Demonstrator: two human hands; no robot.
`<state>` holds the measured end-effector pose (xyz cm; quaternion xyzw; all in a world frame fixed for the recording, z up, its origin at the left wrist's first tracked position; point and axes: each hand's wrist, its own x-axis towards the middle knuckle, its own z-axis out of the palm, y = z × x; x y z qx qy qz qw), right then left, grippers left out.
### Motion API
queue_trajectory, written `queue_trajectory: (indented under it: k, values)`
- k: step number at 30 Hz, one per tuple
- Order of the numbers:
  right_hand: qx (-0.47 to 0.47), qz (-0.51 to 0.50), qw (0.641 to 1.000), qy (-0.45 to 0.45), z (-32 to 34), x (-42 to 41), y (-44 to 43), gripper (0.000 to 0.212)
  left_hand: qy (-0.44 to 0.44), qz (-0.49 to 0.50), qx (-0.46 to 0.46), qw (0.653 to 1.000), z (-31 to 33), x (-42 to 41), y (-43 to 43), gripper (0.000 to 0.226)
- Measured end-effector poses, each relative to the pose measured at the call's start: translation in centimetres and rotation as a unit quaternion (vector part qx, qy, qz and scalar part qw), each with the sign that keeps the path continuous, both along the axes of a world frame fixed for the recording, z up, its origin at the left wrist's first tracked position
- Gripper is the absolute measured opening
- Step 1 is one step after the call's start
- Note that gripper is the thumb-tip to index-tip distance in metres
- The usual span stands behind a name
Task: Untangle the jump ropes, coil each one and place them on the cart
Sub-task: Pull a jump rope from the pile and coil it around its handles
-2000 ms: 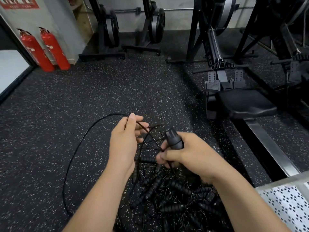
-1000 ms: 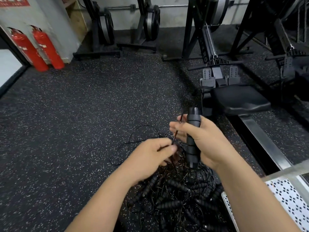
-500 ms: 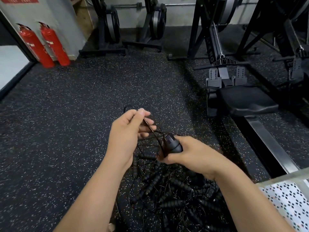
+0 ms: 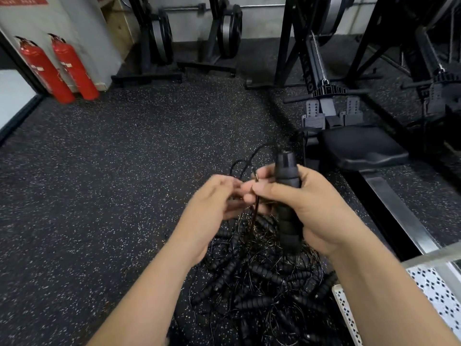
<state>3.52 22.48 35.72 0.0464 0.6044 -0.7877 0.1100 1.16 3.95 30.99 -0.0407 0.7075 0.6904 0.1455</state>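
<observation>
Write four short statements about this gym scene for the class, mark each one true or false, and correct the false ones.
1. The right hand grips a black jump rope handle. True.
2. The pile of jump ropes lies on the cart. False: it lies on the speckled floor, beside the cart.
3. Two red fire extinguishers stand by the wall at the far left. True.
4. The jump rope handle lies flat across the palm, pointing left and right. False: it is held roughly upright, its top end above the fingers.
</observation>
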Motion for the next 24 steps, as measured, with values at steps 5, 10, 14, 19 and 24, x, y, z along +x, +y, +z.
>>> queue_trajectory:
  k: [5,10,14,19,24]
  values:
    - [-0.083,-0.096,0.992,0.006,0.5,-0.3,0.2,0.030,-0.027,-0.176,-0.092,0.980,-0.6,1.6,1.9,0.030]
    - [-0.144,-0.170,0.975,-0.016,0.1,-1.1,1.4,0.034,-0.042,-0.256,-0.147,0.954,-1.1,2.5,2.7,0.044]
    - [-0.172,-0.201,0.963,-0.046,-0.7,-1.5,2.4,0.034,-0.045,-0.282,-0.139,0.948,-1.5,2.4,2.5,0.023]
    - [-0.154,-0.182,0.970,-0.043,-1.9,-1.9,3.0,0.037,-0.004,-0.270,-0.128,0.954,-0.5,2.3,2.1,0.019]
    - [-0.017,-0.099,0.993,-0.057,-3.4,-1.9,2.5,0.038,0.042,-0.164,-0.093,0.981,0.9,1.5,1.1,0.019]
